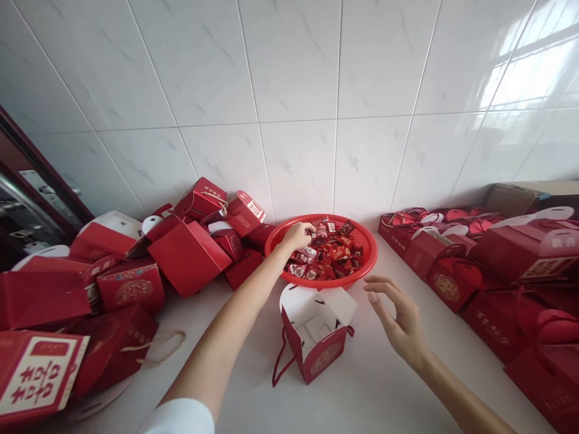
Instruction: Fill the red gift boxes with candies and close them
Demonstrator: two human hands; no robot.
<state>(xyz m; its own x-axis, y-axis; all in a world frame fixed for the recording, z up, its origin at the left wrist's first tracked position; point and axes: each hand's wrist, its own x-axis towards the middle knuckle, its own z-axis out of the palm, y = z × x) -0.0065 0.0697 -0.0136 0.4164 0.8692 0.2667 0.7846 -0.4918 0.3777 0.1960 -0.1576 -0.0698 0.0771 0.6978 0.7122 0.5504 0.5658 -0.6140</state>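
Note:
My left hand (298,237) reaches over the left side of a red plastic basket (371,256); its fingers are pressed together around something dark and small that I cannot make out. Red and white wrapped candies (337,250) fill the basket. In front of it stands an open red gift box (319,358) with a white inside, its flaps up and a dark red cord hanging at its left. To the right of that box, my right hand (398,313) hovers with fingers apart and slightly curved, holding nothing.
At the left lies a jumbled pile of red boxes (187,259), some open, with a loose cord loop (163,343). Rows of red boxes with handles (456,283) line the right side. A tiled wall (298,157) rises behind the white tabletop (375,392).

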